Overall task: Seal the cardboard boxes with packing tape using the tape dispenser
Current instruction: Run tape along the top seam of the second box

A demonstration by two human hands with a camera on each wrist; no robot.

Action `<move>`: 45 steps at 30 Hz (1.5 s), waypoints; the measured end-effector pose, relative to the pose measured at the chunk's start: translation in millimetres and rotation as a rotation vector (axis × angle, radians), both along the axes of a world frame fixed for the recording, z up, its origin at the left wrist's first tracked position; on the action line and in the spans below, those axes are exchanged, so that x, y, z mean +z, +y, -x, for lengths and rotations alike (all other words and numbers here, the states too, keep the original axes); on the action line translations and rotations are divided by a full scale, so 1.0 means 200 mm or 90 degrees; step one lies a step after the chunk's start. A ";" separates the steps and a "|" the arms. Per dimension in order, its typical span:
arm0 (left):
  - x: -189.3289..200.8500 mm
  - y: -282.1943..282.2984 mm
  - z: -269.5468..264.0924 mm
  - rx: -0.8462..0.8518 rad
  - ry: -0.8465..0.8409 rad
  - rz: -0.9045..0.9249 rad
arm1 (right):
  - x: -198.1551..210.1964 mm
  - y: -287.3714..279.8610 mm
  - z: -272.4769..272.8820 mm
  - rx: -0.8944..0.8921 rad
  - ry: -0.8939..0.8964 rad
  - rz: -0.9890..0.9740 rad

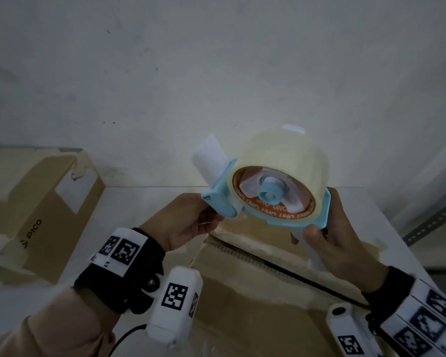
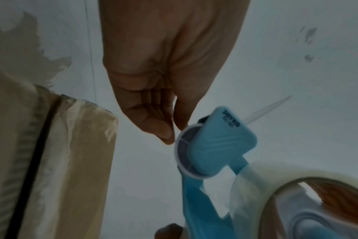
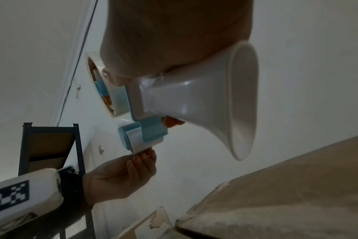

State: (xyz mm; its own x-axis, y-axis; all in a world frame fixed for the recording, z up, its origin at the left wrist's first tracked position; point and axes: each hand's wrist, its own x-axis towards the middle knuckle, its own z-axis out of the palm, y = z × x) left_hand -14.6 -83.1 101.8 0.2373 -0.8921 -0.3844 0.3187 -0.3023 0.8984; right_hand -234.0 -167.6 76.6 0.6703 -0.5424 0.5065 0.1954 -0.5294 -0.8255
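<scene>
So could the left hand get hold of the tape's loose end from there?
Probably yes. The left hand has its fingertips at the roller end of the tape dispenser, nothing in between; the tape end itself is too faint to make out.

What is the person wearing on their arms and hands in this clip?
The hands are bare: left hand, right hand. Both forearms have tan sleeves ending in black wrist straps. Each strap carries white blocks with black-and-white square tags, and a thin black cable trails from the left unit.
</scene>
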 end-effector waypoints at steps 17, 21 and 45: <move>-0.16 0.00 -0.08 -0.007 -0.343 -0.057 | 0.05 0.02 0.08 -0.006 0.179 0.080; -0.18 0.06 -0.22 0.039 -0.342 -0.045 | 0.05 -0.03 0.24 -0.039 0.225 0.069; -0.36 -0.01 -0.28 0.013 -0.389 -0.107 | 0.04 0.03 0.16 -0.073 0.414 -0.011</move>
State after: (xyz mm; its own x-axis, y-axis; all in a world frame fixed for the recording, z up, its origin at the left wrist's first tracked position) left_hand 42.0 -85.2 30.0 0.4748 -0.8243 -0.3084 -0.2292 -0.4541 0.8609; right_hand -266.7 -161.8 84.6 0.7739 -0.6333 0.0086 -0.4030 -0.5028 -0.7647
